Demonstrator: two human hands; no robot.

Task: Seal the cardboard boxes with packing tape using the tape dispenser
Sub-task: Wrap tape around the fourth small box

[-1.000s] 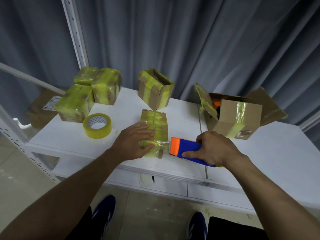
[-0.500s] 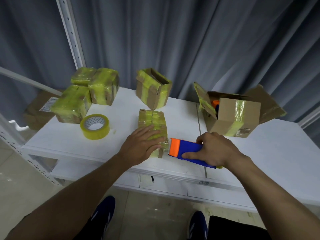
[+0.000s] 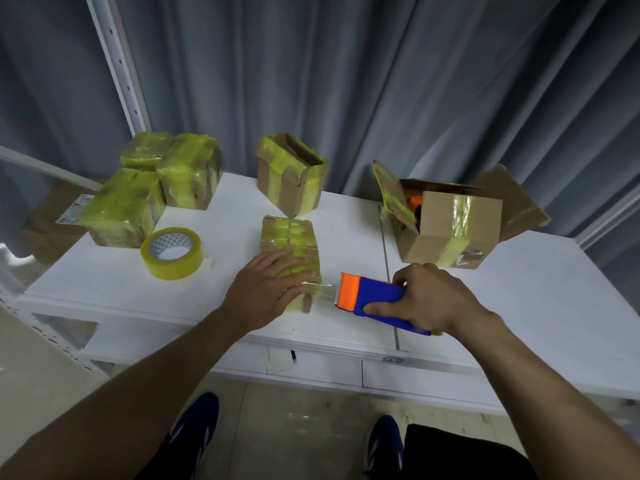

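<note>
Head view. Compared with one second earlier, the tape dispenser (image 3: 372, 296) stands slightly farther from the central box (image 3: 289, 237), and a short strip of clear tape (image 3: 325, 287) now spans the gap between them.

The central box, a small carton already wrapped in yellowish tape, lies near the front edge of the white table (image 3: 536, 306). The left hand (image 3: 266, 292) rests flat on its near end, fingers straight and spread, pressing down without gripping. Just right of the box, the right hand (image 3: 429, 299) grips the blue body of the dispenser, thumb along the near side and fingers curled over the top; the orange cutter head points toward the box.

Left of the box lies a roll of yellow tape (image 3: 171, 252) on its side. Farther left and behind sit three wrapped boxes (image 3: 188, 171) in a cluster. Directly behind the box stands an open-topped carton (image 3: 291, 178). Right of the box, beyond the dispenser, stands a larger carton (image 3: 450, 230) with its flaps open. A grey curtain (image 3: 346, 81) hangs behind the table.
</note>
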